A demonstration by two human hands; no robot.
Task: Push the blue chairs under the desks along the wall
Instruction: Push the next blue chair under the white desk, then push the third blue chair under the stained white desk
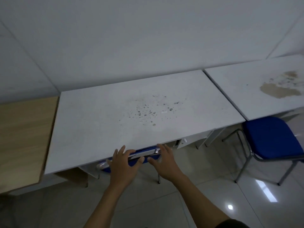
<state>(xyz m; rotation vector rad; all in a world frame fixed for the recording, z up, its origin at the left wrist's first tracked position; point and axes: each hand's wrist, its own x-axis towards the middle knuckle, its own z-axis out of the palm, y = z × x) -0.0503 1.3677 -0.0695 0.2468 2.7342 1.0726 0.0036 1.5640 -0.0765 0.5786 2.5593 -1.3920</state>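
Note:
A blue chair (144, 153) is tucked under the white desk (131, 112) in front of me; only its chrome top rail and a strip of blue backrest show at the desk's front edge. My left hand (124, 163) rests flat on the rail with its fingers spread. My right hand (164, 162) lies beside it with fingers apart, at the rail's right end. A second blue chair (271, 137) stands at the right, its seat mostly out from under the neighbouring white desk (246, 89).
A wooden desk (24, 137) adjoins on the left. All desks stand against a white wall (148, 38). The right desk carries a brown stain (278, 89). Glossy floor tiles (213, 195) lie between me and the chairs.

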